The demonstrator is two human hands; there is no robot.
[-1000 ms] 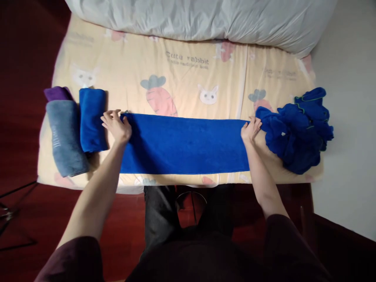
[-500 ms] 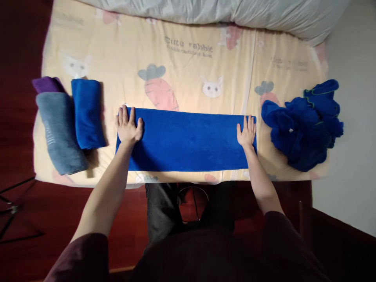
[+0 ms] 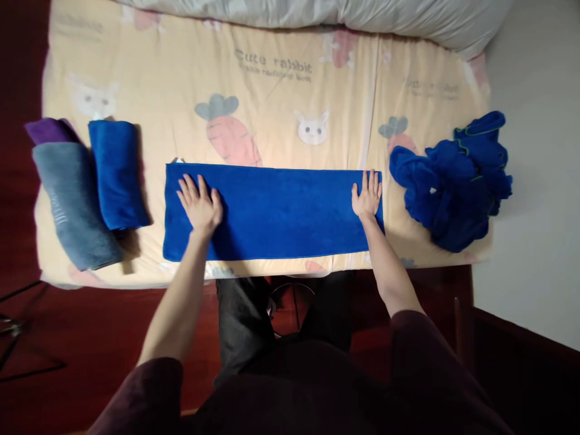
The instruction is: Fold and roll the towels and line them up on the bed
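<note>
A long blue cloth lies flat across the near part of the bed, its long sides running left to right. On its left part my left hand rests palm down with the fingers spread, a little in from the left edge. My right hand is palm down near the cloth's right end, fingers apart. Neither hand grips anything. A small white tag shows at the cloth's far left corner.
Rolled or folded blue, grey and purple cloths lie at the left. A crumpled blue pile sits at the right on the patterned sheet. White bedding borders the far side.
My left hand has slid inward from the cloth's left edge, uncovering that end. My right hand stays near the right end. The whole view has shifted slightly.
</note>
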